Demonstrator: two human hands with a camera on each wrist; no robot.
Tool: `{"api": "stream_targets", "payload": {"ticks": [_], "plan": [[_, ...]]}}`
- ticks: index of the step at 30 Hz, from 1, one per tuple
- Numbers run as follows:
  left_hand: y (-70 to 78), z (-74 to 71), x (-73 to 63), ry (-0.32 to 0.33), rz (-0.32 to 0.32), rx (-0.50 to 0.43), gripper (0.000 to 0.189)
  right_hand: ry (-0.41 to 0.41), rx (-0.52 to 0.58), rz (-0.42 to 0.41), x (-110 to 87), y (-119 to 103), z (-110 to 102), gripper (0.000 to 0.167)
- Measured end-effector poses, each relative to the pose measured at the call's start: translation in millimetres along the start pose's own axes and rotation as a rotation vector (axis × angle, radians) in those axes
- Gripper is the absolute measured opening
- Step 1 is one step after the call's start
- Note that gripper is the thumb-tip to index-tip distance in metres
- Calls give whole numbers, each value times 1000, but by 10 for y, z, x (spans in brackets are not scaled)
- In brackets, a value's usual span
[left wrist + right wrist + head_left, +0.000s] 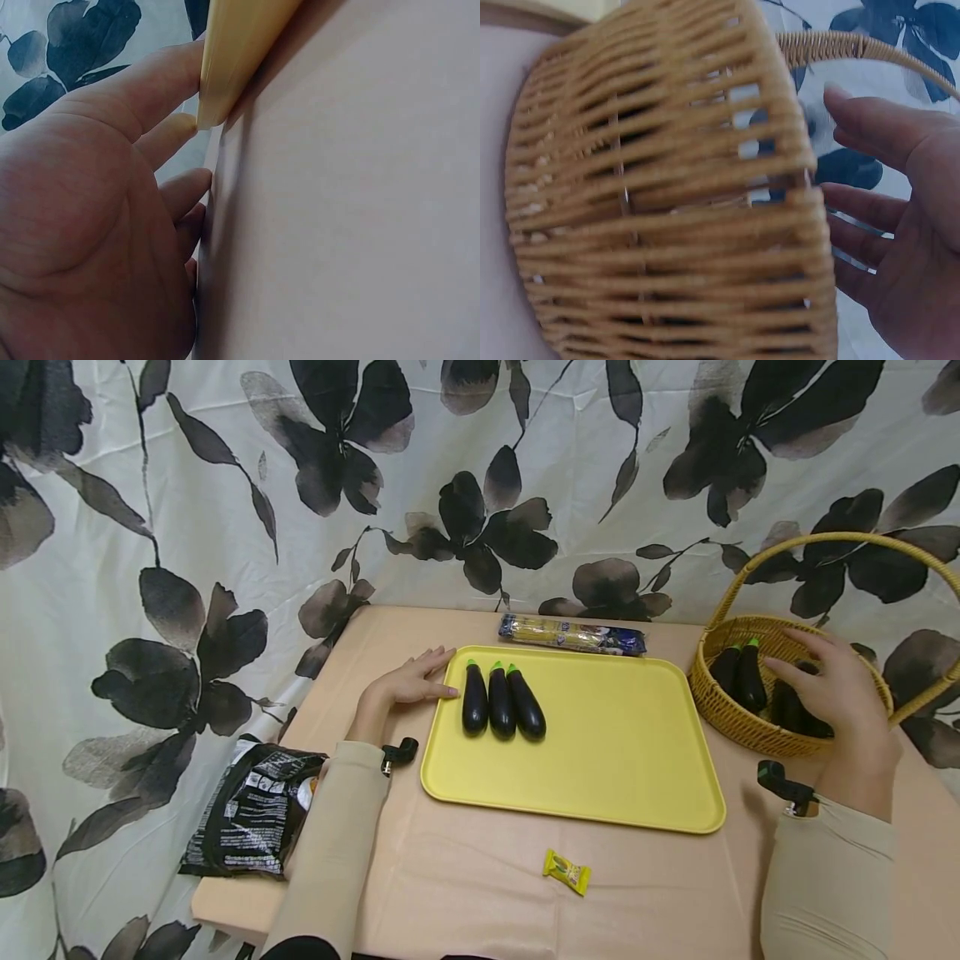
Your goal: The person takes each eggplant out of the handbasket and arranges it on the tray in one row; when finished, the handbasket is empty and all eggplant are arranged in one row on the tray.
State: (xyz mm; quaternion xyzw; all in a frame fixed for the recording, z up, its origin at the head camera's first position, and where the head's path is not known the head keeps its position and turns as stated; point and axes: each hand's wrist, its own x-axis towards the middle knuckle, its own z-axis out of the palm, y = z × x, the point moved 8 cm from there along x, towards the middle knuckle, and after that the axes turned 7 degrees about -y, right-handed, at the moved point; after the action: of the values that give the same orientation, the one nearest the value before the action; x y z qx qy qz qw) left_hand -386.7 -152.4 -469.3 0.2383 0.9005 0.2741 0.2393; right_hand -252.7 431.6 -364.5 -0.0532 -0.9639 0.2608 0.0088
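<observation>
from where i stand, the person's left hand (411, 681) rests at the left side of a yellow tray (622, 735), its thumb touching the rim and its fingers straight, reaching out over the table (465, 877). on the tray, near that same side, 3 eggplants (502, 703) lie in a row just beside each other, green stem ends pointing away from the person; the 1 on the right slants a little.

the right hand (840, 681) hangs over a wicker basket (735, 727) standing near the tray's right side. its fingers are extended and loosely spread, with the thumb held apart; i cannot tell whether the fingertips touch anything inside. more dark eggplants lie in the basket, 2 with green tips at its left side and others partly hidden beneath the hand, too covered to count. the basket's handle (847, 537) arches above.

a long yellow and blue packet (572, 635) lies just beyond the tray's far edge. nearer the person is a small yellow wrapped sweet (567, 872), and a black bag (255, 810) sits left of the left forearm. behind hangs a white cloth (225, 410) printed with dark flowers.
</observation>
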Motion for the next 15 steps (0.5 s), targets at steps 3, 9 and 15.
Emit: {"api": "stream_targets", "payload": {"ticks": [3,9,15], "plan": [[0,2,0,0,-2,-3,98,13,-25,21,-24,83,-22,74],[-5,1,2,0,-7,-14,98,27,-85,73,-62,204,-49,72],[-10,-6,5,0,-12,-21,98,-9,-115,96,-86,280,-43,72]]}}
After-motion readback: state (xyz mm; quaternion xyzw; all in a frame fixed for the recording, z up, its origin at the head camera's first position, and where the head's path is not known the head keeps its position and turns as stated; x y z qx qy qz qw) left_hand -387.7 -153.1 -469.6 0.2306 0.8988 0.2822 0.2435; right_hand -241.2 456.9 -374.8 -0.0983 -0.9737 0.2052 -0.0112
